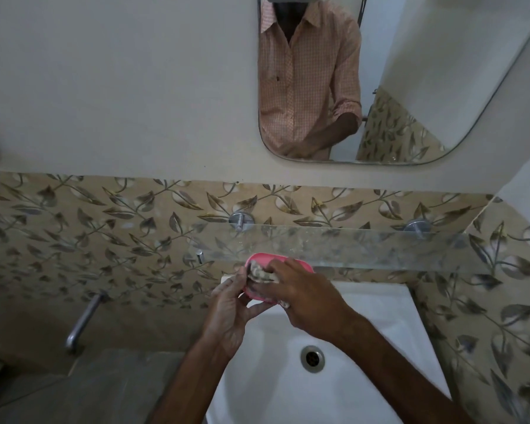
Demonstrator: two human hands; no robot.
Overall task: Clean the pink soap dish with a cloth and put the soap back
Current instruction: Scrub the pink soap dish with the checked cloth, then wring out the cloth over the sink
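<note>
Your left hand (pixel 230 313) grips the pink soap dish (pixel 259 259) over the sink (pixel 364 332); your right hand (pixel 306 298) clutches a grubby cloth (pixel 259 273) inside it. Your fingers hide most of the dish.

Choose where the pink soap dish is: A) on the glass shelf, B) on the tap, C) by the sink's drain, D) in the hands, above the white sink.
D: the left hand grips the pink soap dish above the sink; the right hand holds the cloth in it.
</note>
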